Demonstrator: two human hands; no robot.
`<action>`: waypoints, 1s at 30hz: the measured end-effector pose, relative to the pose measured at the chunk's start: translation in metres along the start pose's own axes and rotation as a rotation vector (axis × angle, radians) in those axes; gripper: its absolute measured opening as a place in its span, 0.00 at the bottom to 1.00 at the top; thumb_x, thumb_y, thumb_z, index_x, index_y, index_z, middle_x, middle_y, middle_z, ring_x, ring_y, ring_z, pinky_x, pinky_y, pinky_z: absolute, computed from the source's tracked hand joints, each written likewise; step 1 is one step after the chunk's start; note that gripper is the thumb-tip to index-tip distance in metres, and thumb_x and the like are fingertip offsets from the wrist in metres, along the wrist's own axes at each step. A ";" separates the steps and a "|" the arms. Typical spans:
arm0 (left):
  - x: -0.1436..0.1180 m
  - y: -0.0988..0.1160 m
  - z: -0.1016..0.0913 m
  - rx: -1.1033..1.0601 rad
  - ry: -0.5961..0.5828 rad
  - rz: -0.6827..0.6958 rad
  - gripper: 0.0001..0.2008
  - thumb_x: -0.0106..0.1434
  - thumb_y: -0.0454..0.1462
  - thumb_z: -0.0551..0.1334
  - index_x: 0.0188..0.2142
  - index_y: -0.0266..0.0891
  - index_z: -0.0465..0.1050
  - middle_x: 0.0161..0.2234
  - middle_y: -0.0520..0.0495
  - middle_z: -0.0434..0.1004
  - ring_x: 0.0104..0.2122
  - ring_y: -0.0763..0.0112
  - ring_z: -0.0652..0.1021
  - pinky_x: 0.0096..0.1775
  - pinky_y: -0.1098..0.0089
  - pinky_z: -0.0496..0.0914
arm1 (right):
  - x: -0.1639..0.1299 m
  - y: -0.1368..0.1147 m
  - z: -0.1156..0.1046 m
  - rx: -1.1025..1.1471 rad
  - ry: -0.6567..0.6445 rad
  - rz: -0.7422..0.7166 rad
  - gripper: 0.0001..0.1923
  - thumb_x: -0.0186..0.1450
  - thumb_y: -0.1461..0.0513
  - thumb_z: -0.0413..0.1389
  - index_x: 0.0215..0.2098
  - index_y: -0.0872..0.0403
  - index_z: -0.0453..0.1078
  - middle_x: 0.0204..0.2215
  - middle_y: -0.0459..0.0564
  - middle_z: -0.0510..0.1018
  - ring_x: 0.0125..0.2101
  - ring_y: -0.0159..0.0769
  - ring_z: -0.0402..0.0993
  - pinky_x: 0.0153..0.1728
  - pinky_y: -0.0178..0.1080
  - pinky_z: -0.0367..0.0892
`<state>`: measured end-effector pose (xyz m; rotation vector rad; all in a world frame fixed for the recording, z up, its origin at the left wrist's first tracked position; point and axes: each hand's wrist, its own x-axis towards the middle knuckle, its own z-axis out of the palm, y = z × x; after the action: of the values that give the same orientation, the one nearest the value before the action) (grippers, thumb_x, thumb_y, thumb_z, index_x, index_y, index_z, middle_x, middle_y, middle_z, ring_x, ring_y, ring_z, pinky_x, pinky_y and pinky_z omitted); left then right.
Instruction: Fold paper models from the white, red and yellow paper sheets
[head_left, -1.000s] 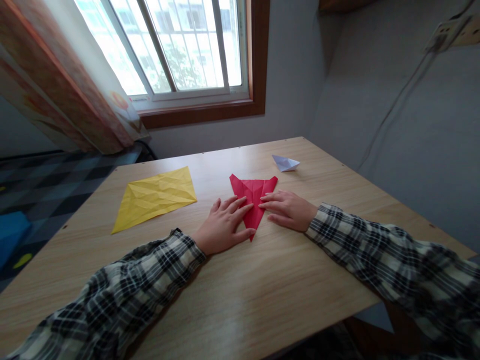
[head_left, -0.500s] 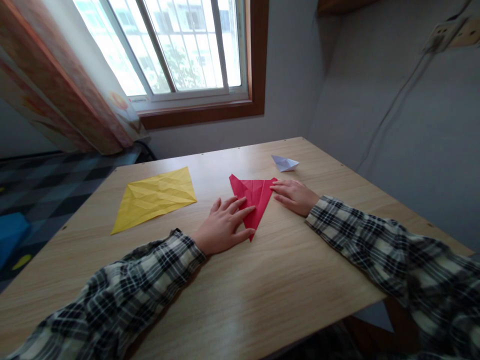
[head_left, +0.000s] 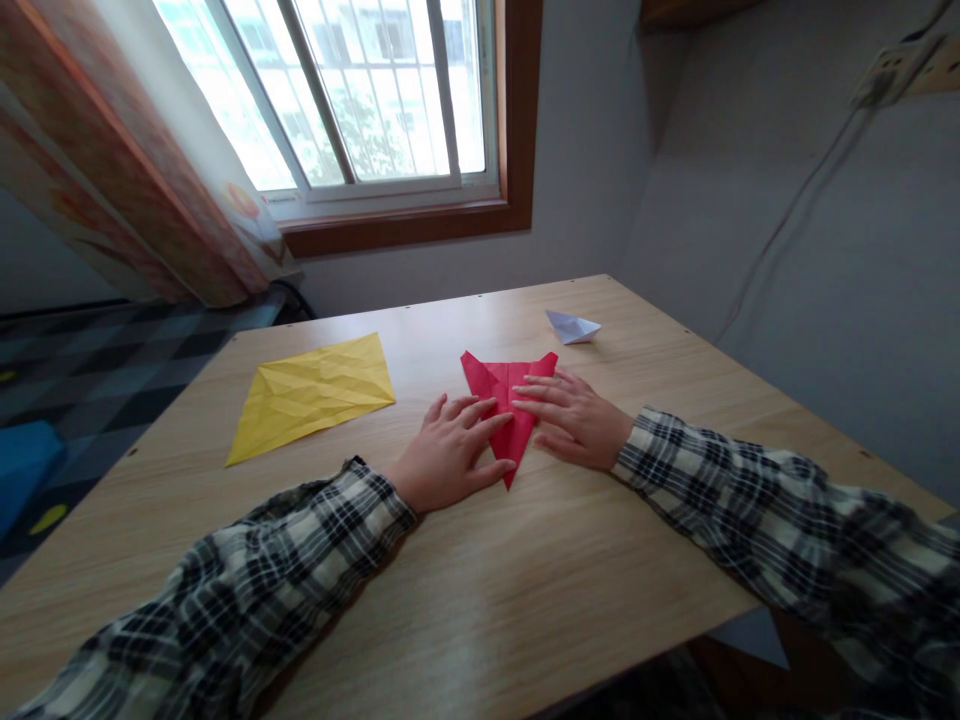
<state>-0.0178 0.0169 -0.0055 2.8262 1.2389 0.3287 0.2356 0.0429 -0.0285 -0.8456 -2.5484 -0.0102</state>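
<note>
Here, red folded paper (head_left: 504, 400), long axis toward the person, tip nearest; fingers (head_left: 480, 420) spread flat on it.

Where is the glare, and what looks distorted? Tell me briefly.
Head view: daylight blows out the window; a soft sheen lies on the near table; wide-angle lens bends the walls and stretches both sleeves; the red paper stays sharp.

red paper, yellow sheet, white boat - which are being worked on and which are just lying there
In hand:
red folded paper, pressed flat by left hand and right hand

Lying about:
yellow creased sheet
white paper boat
</note>
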 end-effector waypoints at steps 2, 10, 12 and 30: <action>0.001 0.001 -0.002 0.016 0.019 0.014 0.28 0.65 0.54 0.57 0.60 0.46 0.67 0.60 0.43 0.68 0.58 0.51 0.67 0.62 0.42 0.52 | 0.001 -0.009 0.001 0.032 -0.069 -0.048 0.25 0.70 0.55 0.48 0.64 0.53 0.61 0.63 0.56 0.66 0.64 0.45 0.58 0.65 0.58 0.46; 0.002 0.001 -0.005 0.019 0.074 0.089 0.20 0.67 0.48 0.56 0.52 0.40 0.72 0.55 0.44 0.74 0.52 0.55 0.70 0.58 0.50 0.61 | 0.002 -0.010 -0.003 0.094 -0.173 -0.029 0.22 0.71 0.55 0.48 0.61 0.50 0.66 0.59 0.55 0.72 0.61 0.45 0.64 0.62 0.60 0.49; 0.002 0.000 -0.003 0.013 0.060 0.104 0.21 0.68 0.47 0.55 0.54 0.39 0.71 0.57 0.43 0.73 0.53 0.55 0.70 0.58 0.51 0.62 | 0.002 -0.009 -0.003 0.099 -0.166 -0.030 0.21 0.71 0.56 0.48 0.60 0.50 0.67 0.58 0.55 0.73 0.60 0.44 0.65 0.62 0.60 0.48; 0.003 -0.009 0.003 0.154 0.043 -0.251 0.26 0.71 0.47 0.46 0.59 0.35 0.66 0.62 0.34 0.65 0.63 0.51 0.65 0.61 0.43 0.56 | 0.002 -0.006 -0.008 0.191 -0.170 0.030 0.17 0.71 0.56 0.49 0.54 0.49 0.72 0.56 0.54 0.75 0.58 0.42 0.68 0.62 0.57 0.50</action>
<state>-0.0220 0.0253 -0.0090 2.7514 1.6747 0.2953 0.2339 0.0384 -0.0193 -0.8415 -2.6399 0.3221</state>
